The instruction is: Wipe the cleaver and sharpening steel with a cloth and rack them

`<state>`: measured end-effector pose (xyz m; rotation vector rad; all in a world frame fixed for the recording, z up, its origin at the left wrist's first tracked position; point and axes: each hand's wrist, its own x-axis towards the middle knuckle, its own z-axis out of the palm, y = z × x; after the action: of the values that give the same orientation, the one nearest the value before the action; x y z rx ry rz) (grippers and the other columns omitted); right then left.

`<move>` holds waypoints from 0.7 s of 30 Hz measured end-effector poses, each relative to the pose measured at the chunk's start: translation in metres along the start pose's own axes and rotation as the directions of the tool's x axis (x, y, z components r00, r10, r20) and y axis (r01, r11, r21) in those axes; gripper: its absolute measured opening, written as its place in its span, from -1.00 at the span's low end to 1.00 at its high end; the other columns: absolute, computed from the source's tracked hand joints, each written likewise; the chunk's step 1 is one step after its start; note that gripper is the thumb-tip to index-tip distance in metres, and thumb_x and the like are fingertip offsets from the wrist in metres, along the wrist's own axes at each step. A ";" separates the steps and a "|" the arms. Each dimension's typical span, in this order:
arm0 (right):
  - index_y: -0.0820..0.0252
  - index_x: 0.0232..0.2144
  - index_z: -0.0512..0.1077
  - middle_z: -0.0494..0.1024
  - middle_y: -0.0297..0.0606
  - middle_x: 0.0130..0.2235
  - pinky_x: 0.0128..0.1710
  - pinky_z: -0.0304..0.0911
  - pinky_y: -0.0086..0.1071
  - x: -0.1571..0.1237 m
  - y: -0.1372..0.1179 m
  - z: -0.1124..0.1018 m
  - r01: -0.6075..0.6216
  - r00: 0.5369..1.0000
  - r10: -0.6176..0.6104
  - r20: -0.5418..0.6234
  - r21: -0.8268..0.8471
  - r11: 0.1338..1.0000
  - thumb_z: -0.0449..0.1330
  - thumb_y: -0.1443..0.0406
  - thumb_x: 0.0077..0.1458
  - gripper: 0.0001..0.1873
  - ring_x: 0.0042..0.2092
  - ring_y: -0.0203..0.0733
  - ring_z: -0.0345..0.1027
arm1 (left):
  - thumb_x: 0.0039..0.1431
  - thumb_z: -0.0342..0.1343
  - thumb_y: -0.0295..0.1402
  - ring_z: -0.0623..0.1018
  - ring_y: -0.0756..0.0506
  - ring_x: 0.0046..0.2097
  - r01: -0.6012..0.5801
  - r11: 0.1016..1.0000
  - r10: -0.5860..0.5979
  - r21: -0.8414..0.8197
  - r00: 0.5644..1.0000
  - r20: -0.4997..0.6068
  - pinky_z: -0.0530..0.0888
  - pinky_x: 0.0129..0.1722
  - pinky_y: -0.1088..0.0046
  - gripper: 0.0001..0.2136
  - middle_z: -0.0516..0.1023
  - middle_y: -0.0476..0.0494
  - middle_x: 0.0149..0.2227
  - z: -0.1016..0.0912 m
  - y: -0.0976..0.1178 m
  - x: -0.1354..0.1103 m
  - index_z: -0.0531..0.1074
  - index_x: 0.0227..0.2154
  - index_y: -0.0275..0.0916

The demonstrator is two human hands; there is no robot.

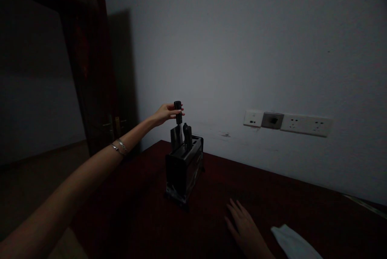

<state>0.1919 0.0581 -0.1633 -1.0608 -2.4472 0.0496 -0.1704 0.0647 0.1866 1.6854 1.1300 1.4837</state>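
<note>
- Left hand (165, 114), mid-frame: fingers pinch the broad-bladed knife with a black handle (178, 113).
- Knife stands nearly vertical, handle up, blade down at the top of the black rectangular knife block (176, 172); insertion depth unclear.
- Black handles (188, 136) rise from the block beside it.
- Right hand (243, 224), lower right: fingers slightly spread, over the dark-red tabletop (242, 174).

Pale wall (226, 49), white sockets (306, 125), dark door (101, 73)
</note>
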 end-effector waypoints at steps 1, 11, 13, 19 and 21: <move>0.28 0.02 0.33 0.26 -0.06 0.14 0.11 0.09 -0.06 0.000 -0.001 -0.001 -0.003 1.000 0.003 0.006 -0.005 1.000 -0.08 0.07 0.15 -0.46 0.17 0.08 0.06 | -0.10 0.24 -0.44 0.52 -0.15 -0.15 0.001 1.000 -0.001 -0.001 1.000 -0.010 0.36 -0.06 0.20 -0.61 0.45 -0.31 -0.08 0.000 -0.003 -0.002 0.42 -0.13 -0.26; 0.34 0.04 0.31 0.22 -0.06 0.16 0.15 0.01 -0.09 0.002 -0.012 -0.016 -0.050 0.996 0.049 0.076 0.014 0.999 -0.11 0.10 0.15 -0.45 0.20 0.06 -0.01 | -0.15 0.28 -0.44 0.47 -0.16 -0.07 0.078 0.997 -0.078 -0.006 0.995 -0.067 0.34 -0.03 0.19 -0.58 0.44 -0.27 -0.06 0.015 -0.030 -0.026 0.44 -0.14 -0.27; 0.36 0.05 0.30 0.22 -0.05 0.16 0.16 -0.02 -0.10 0.002 -0.013 -0.018 -0.060 0.994 0.057 0.089 0.033 0.998 -0.11 0.10 0.15 -0.44 0.21 0.06 -0.02 | -0.15 0.27 -0.43 0.46 -0.16 -0.06 0.090 0.996 -0.090 -0.003 0.992 -0.086 0.32 -0.01 0.19 -0.57 0.44 -0.27 -0.04 0.017 -0.036 -0.030 0.43 -0.12 -0.29; 0.37 0.06 0.29 0.20 -0.04 0.17 0.17 -0.06 -0.10 0.001 -0.017 -0.024 -0.077 0.993 0.071 0.097 0.064 0.995 -0.12 0.11 0.15 -0.44 0.22 0.05 -0.06 | -0.18 0.29 -0.43 0.45 -0.15 -0.04 0.107 0.994 -0.110 -0.037 0.986 -0.128 0.31 0.00 0.21 -0.53 0.48 -0.23 -0.08 0.025 -0.048 -0.043 0.42 -0.10 -0.30; 0.36 0.06 0.28 0.20 -0.04 0.17 0.18 -0.06 -0.10 0.000 -0.017 -0.026 -0.079 0.992 0.072 0.105 0.065 0.995 -0.11 0.11 0.14 -0.44 0.22 0.05 -0.06 | -0.19 0.30 -0.41 0.46 -0.15 -0.05 0.111 0.993 -0.117 -0.051 0.984 -0.133 0.31 0.00 0.21 -0.52 0.50 -0.22 -0.10 0.028 -0.051 -0.047 0.42 -0.11 -0.30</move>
<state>0.1912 0.0424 -0.1369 -1.1465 -2.4751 0.2169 -0.1531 0.0482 0.1157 1.4835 1.2357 1.5580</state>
